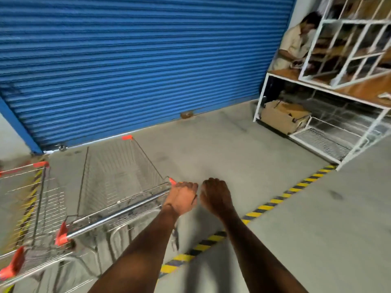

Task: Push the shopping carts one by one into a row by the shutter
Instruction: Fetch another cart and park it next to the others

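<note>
Left hand [182, 194] apparently gripping cart handle [118, 214] (blurred), shutter [137, 60] ahead

a white metal rack [321, 85] stands at the right on the grey concrete floor [211, 149], a cardboard box [283, 117] on its lowest level. yellow-and-black hazard tape [275, 199] crosses the floor. a person in a beige shirt [294, 42] stands behind the rack.

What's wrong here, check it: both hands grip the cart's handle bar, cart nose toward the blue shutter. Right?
Not quite. The head view shows only the left hand on the handle bar; the right hand hangs free beside it. The cart does point toward the blue shutter.
</note>
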A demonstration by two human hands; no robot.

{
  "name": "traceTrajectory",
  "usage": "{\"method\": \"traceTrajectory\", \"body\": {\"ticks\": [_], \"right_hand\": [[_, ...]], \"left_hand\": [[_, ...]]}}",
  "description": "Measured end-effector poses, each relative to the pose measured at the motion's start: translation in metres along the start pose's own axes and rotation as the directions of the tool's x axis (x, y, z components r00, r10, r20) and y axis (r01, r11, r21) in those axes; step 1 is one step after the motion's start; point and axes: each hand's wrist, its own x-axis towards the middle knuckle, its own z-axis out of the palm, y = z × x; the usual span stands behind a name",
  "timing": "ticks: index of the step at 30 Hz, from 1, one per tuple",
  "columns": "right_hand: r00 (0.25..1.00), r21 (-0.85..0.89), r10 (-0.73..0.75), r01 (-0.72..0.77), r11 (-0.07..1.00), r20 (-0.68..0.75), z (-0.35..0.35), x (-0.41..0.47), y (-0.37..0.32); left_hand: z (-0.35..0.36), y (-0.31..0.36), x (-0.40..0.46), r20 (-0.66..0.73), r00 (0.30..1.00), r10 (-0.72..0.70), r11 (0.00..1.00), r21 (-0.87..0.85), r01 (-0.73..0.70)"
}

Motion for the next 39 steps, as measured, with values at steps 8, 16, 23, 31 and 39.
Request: {"method": "traceTrajectory", "body": {"ticks": [8,16,23,31,39], "right_hand": [[0.941,-0.181,0.333,-0.317,0.931,0.065,-0.120,-0.130,0.199],[0.728,-0.260,0.677,-0.678,0.688,-0.107,-0.237,-0.328,0.379],[0.415,-0.288,0.891,-0.889,0.355,-0.184,-0.318,-0.504,0.480],[0.188,-0.314,0.931,-0.946,0.085,-0.314,-0.413,-0.686,0.623],[-0.070,-0.241,0.867,-0.946,-0.214,-0.493,-0.529,-0.831,0.730]], "left_hand": [[-0.033,0.258,0.074,-0.123,0.989,0.088,0.976,-0.187,-0.110],[-0.069,0.556,0.112,-0.162,0.865,0.474,0.855,-0.151,-0.496],[-0.097,0.804,0.101,-0.121,0.624,0.772,0.607,-0.149,-0.781],[-0.106,1.078,0.101,-0.147,0.302,0.942,0.259,-0.254,-0.932],[-0.152,1.307,0.090,-0.239,0.050,0.970,-0.022,-0.291,-0.956]]}}
